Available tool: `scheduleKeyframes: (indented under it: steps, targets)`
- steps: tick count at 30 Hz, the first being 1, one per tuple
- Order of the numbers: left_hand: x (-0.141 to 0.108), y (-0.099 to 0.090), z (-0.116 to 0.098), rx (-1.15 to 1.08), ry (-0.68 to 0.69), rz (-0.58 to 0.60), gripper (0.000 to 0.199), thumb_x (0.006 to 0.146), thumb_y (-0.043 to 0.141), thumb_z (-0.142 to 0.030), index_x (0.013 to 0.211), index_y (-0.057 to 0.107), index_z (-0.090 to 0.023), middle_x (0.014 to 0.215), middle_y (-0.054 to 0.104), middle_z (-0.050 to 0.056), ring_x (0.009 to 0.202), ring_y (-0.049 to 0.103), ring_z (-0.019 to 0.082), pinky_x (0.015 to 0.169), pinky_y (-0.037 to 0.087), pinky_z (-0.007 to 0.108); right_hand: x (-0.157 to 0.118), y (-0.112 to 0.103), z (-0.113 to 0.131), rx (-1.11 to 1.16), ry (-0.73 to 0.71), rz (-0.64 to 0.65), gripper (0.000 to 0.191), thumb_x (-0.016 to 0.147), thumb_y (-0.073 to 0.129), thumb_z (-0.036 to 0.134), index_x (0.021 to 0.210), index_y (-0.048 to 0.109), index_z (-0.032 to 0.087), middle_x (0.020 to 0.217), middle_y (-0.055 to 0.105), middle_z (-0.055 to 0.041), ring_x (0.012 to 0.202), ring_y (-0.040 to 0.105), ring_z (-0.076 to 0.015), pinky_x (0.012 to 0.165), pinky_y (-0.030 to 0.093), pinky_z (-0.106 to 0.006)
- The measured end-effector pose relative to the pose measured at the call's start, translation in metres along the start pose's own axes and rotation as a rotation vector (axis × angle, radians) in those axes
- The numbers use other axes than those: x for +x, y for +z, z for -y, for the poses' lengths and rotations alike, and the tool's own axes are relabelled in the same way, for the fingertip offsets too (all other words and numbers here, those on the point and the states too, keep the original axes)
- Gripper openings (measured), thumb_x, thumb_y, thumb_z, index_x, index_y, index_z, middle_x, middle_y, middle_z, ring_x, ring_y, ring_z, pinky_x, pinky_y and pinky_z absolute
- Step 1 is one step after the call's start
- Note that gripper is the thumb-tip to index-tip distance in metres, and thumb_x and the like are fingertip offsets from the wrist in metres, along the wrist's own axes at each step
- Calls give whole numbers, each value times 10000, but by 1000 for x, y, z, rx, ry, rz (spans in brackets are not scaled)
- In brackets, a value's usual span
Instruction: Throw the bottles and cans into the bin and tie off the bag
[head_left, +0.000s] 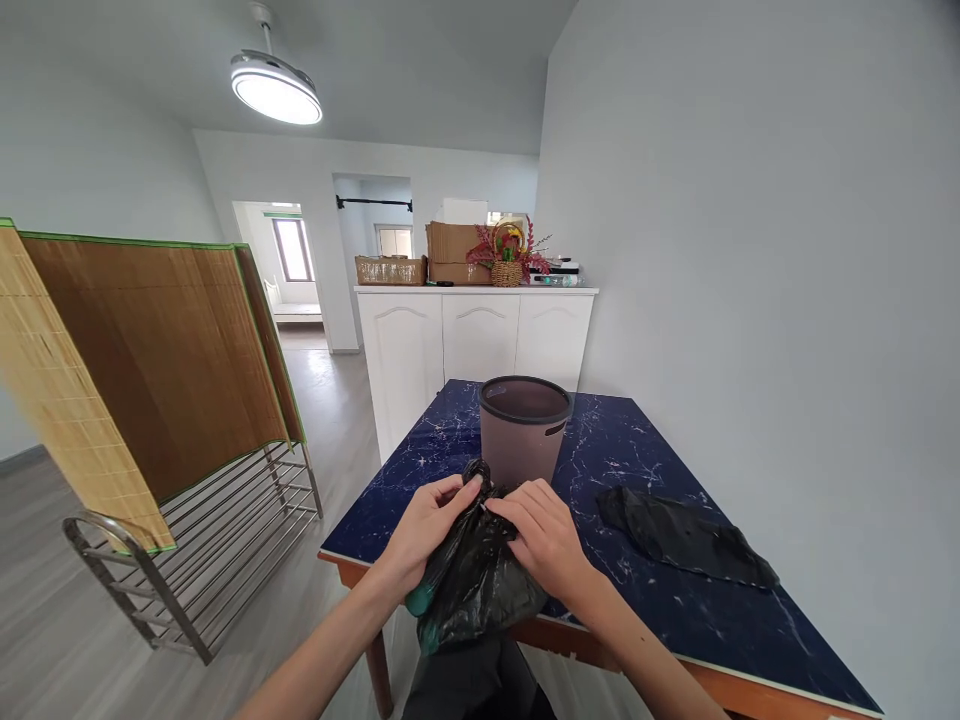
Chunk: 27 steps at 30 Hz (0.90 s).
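Note:
A black plastic bag (487,590) with its top gathered hangs at the near edge of the blue table, something green showing at its left side. My left hand (431,520) pinches the gathered neck from the left. On the other side, the fingers of my right hand (544,535) are closed on the same neck, close to my left fingertips. Just behind the bag stands an upright brownish bin (521,450) with a dark rim. A flattened black bag (686,535) lies on the table to the right.
The blue marbled table (622,450) meets the wall on its right. Behind it, a white cabinet (480,330) bears cardboard boxes (457,255) and a flower basket (507,272). At left stands a metal rack (225,530) draped with a bamboo mat (157,360).

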<state>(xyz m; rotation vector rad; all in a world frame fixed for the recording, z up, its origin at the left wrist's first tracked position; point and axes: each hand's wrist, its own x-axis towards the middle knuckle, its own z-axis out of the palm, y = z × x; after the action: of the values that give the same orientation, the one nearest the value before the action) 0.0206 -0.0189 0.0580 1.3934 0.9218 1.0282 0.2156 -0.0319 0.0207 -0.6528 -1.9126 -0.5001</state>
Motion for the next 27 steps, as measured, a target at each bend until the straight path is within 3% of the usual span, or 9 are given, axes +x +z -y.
scheduleKeyframes:
  steps: [3,6,9,12,16,18,22,24,27]
  targets:
    - [5,-9,8,-45,-16,2,484,838,784,-670,809,684,-196,802,691,26,746,612,179,660,459,244,-13,1,4,69,119,70,438,992,496,70,1403,537,217,967,704,-72,819,598,-229,725,497,-353]
    - [15,-25,22,-46,-21,-77,489,788,819,-675,786,694,-203,780,705,33,758,639,198,650,463,257,-37,3,10,164,309,146,496,1003,504,113,1477,474,258,996,702,-68,886,652,-243,807,551,-383]
    - [25,-42,41,-73,-48,-150,510,728,863,-669,720,655,-203,677,656,2,672,610,171,597,422,247,-68,2,15,248,504,183,427,1014,509,164,1427,503,274,1072,710,-86,967,697,-248,866,582,-390]
    - [27,-51,60,-112,-73,-151,548,693,877,-689,708,627,-201,632,617,-17,574,554,137,556,395,243,-90,-4,19,329,710,200,289,1049,498,256,1335,539,257,1131,713,-107,1005,725,-239,839,597,-345]
    - [21,-51,79,-155,-90,-136,549,702,880,-682,726,628,-196,647,621,-22,550,535,121,547,402,236,-91,-11,22,312,864,271,225,1055,472,312,1265,529,252,1045,727,-75,904,735,-230,749,581,-319]
    - [19,-48,84,-174,-87,-136,531,725,873,-671,755,643,-193,682,647,-14,574,560,126,561,418,233,-80,-12,24,177,839,292,303,1015,506,281,1317,521,264,1084,730,-73,927,727,-251,744,568,-336]
    - [17,-43,89,-212,-56,-157,509,763,852,-664,828,670,-194,796,718,20,668,639,158,647,481,250,-54,-1,34,-112,540,353,529,896,651,209,1409,545,284,1126,684,-87,956,690,-282,793,554,-385]
    - [16,-40,90,-230,-31,-177,510,769,844,-669,857,680,-195,863,748,42,735,676,183,717,515,275,-46,9,37,-190,435,399,478,864,694,154,1321,616,269,1059,660,-85,909,673,-281,769,549,-391]
    - [15,-39,91,-255,5,-235,533,745,848,-689,870,681,-199,936,771,65,820,701,208,799,533,302,-40,21,39,-239,404,425,333,851,723,97,1144,682,250,1005,641,-89,919,658,-308,769,547,-421]
